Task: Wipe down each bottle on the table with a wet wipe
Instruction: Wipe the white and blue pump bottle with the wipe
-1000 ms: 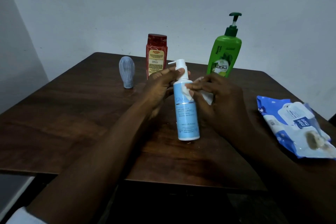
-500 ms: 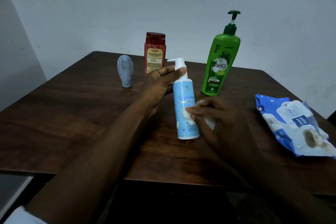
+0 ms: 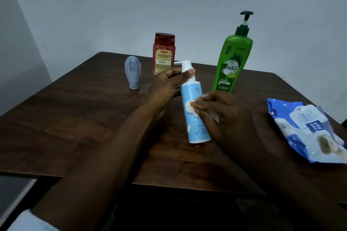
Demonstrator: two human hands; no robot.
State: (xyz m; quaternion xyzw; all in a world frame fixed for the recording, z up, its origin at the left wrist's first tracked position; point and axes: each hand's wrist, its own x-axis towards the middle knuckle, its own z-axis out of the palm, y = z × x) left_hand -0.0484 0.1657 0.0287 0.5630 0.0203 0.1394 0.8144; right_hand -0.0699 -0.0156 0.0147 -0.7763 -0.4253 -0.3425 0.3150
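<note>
Though mostly under fingers (image 3: 201, 104), wet wipe (image 3: 215, 116)

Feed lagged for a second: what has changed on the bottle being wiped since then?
The right hand slid the wet wipe down the blue bottle, from shoulder to mid-body. The left hand still grips its pump neck. The green bottle, red bottle, grey bottle and wipes pack stayed put.

Left grip (image 3: 167, 85): fingers and thumb curled round the pump bottle's (image 3: 199, 131) neck.
Right grip (image 3: 227, 116): fingertips pinched a wet wipe (image 3: 189, 108) against that bottle's side.
Forearms: both extended forward, converging.
</note>
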